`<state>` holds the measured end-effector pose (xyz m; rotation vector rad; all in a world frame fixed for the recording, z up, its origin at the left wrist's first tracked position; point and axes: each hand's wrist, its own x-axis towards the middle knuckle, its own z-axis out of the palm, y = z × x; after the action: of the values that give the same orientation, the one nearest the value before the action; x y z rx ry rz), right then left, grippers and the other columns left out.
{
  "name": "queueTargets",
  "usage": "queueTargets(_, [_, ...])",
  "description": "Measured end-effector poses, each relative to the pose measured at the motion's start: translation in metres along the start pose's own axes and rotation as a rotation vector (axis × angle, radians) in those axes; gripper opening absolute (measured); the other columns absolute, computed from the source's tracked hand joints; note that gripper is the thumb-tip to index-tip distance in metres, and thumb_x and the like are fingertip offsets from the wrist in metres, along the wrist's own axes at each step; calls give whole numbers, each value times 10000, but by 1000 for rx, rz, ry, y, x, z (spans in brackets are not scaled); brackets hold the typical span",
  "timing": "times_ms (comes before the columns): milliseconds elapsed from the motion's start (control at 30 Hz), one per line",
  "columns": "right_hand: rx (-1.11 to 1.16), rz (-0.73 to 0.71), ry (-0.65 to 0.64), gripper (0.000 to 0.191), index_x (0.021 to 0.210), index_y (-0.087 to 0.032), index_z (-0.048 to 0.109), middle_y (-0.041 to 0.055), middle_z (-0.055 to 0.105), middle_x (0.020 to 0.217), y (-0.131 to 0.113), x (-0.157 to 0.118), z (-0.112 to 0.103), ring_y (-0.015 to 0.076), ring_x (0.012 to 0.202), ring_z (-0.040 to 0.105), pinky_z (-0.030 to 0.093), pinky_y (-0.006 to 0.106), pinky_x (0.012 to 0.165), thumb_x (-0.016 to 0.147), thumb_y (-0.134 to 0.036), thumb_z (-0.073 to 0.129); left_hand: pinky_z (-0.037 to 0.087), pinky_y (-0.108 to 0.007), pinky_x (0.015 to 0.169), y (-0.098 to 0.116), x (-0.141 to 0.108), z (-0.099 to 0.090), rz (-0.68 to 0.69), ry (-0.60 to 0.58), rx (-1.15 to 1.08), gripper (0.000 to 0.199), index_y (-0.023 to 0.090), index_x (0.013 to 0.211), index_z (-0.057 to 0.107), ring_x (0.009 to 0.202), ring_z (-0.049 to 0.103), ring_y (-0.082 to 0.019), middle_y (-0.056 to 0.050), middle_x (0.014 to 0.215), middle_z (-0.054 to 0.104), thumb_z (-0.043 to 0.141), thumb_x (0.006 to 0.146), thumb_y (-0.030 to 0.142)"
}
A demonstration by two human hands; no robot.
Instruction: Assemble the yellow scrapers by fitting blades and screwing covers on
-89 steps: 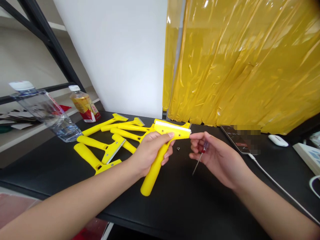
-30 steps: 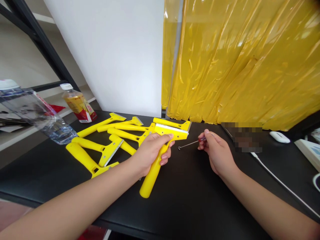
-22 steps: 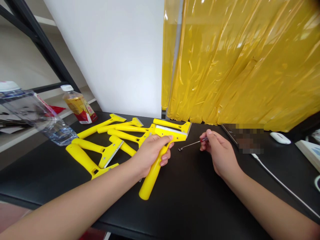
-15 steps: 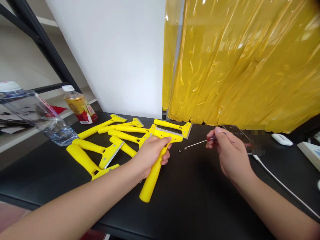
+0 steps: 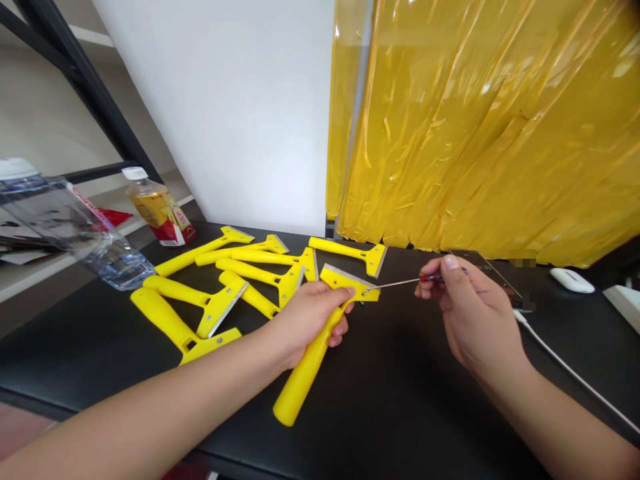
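My left hand [image 5: 309, 319] grips a yellow plastic scraper [image 5: 311, 373] just below its head, with the handle pointing down towards me. My right hand [image 5: 475, 313] pinches a thin screwdriver [image 5: 400, 283] with a red handle. Its steel tip reaches the scraper's yellow head [image 5: 350, 285] and appears to touch it near a screw hole. A metal blade edge runs along the far side of that head. Several more yellow scrapers [image 5: 210, 308] lie in a loose heap to the left of my left hand.
All this lies on a black table [image 5: 400, 407]. A phone [image 5: 487, 273] with a white cable [image 5: 565, 367] sits at the right, beside a white mouse [image 5: 573, 280]. Behind hangs a yellow plastic curtain [image 5: 475, 120]. Bottles [image 5: 157, 207] stand on the left.
My right hand has moved right and lifted the screwdriver, bringing its tip onto the scraper head. The scraper has turned in my left hand, and the camera view has shifted slightly.
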<state>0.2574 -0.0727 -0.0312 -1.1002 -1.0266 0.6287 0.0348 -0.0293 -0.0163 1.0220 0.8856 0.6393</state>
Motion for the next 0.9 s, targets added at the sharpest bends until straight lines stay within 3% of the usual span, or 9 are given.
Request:
queueTargets(133, [-9,4,-16,300,907,-238,746,38,641,872,0,-1,1,175,751,583,511,328,698,987,-507,640,314,-214,399,0,-1,1,11,10,-37,249,182,755,541,436,430,-74,26,634,516,685,897,327])
queueTargets(367, [-20,-8,-37,293,918,-244,747,34,644,875,2,-2,1,174,758,589,504,321,701,998,-500,626,312,-217,395,3,-2,3,-36,3,-46,239,181,761,532,414,423,-74,37,599,500,655,926,303])
queueTargets(900, [-173,-90,-55,299,929,-258,744,37,672,852,-4,-8,0,195,763,608,499,336,706,1002,-517,612,275,-199,396,3,-1,0,-80,-29,-137,177,155,825,570,456,430,-52,4,763,550,686,884,274])
